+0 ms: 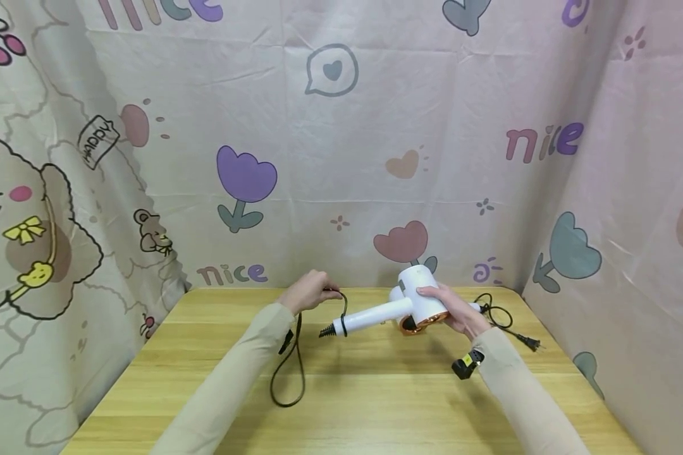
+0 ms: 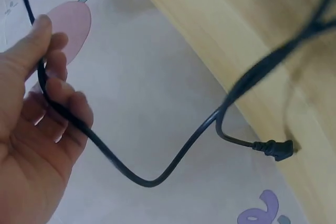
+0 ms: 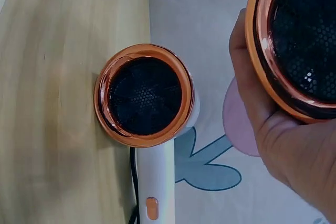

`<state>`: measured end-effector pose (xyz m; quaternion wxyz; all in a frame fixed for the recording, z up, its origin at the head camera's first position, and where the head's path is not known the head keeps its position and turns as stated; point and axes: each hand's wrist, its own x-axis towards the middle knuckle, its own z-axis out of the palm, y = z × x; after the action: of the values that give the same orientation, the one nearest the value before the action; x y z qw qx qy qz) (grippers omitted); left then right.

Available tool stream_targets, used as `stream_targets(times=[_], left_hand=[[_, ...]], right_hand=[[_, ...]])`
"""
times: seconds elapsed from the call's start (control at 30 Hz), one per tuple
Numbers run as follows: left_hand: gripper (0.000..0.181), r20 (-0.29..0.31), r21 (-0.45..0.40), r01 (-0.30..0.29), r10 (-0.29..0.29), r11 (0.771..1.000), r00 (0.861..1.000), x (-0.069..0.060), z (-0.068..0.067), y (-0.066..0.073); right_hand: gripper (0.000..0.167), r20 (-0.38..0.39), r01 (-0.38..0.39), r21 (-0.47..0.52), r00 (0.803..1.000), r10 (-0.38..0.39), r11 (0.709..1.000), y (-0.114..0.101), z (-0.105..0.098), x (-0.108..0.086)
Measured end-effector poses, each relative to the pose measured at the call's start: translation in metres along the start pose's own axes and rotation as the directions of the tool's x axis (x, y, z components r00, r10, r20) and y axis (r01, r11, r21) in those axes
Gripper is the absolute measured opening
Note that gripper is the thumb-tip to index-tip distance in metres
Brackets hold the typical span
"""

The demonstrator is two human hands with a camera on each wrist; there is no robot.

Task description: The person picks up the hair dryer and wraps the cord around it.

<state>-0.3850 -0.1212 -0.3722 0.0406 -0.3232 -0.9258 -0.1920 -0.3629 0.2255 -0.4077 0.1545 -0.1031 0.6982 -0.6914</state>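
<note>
My right hand (image 1: 454, 306) grips the barrel of a white hair dryer (image 1: 424, 291) with a copper-coloured rim, held above the table. Its handle points left, a black cord loop around its end. Thumb and curled fingers of my left hand (image 2: 44, 103) hold the black power cord (image 2: 149, 183); a loop of it hangs down. The cord's plug (image 2: 281, 149) shows beside the wood in the left wrist view. Behind the held dryer a second white hair dryer (image 3: 156, 182) lies on the table, partly hidden in the head view, its handle towards the right.
The second dryer's black cord ends in a two-pin plug (image 1: 529, 342) near the table's right side. A light wooden table (image 1: 364, 398) lies below both hands. Printed fabric curtains (image 1: 330, 158) stand along its back and sides.
</note>
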Motion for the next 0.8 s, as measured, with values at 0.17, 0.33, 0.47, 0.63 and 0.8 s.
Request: stream_targets(times=[0.17,0.33,0.47,0.63,0.8], left_hand=[[0.011,-0.075,0.085,0.019,-0.012,0.996,0.997,-0.002,-0.003,0.005],[0.012,-0.161,0.169,0.086,-0.059,0.982,0.985,-0.011,0.003,0.009],[0.009,-0.229,0.154,0.099,-0.062,0.983,0.971,-0.020,0.009,0.011],[0.009,-0.296,0.109,0.101,-0.065,0.989,0.953,-0.027,0.015,0.013],[0.010,-0.338,0.087,0.093,-0.058,0.992,0.939,-0.030,0.017,0.016]], right_hand=[[0.068,-0.032,0.013,-0.052,0.999,-0.015,0.999,0.000,0.001,-0.002],[0.070,-0.040,0.038,-0.104,0.998,-0.043,0.994,0.002,0.008,-0.002],[0.072,-0.069,0.037,-0.129,0.997,-0.046,0.991,0.004,0.016,0.003],[0.072,-0.151,0.013,-0.114,0.988,-0.031,0.993,0.005,0.026,0.007],[0.071,-0.251,0.012,-0.126,0.967,-0.044,0.992,0.006,0.030,0.008]])
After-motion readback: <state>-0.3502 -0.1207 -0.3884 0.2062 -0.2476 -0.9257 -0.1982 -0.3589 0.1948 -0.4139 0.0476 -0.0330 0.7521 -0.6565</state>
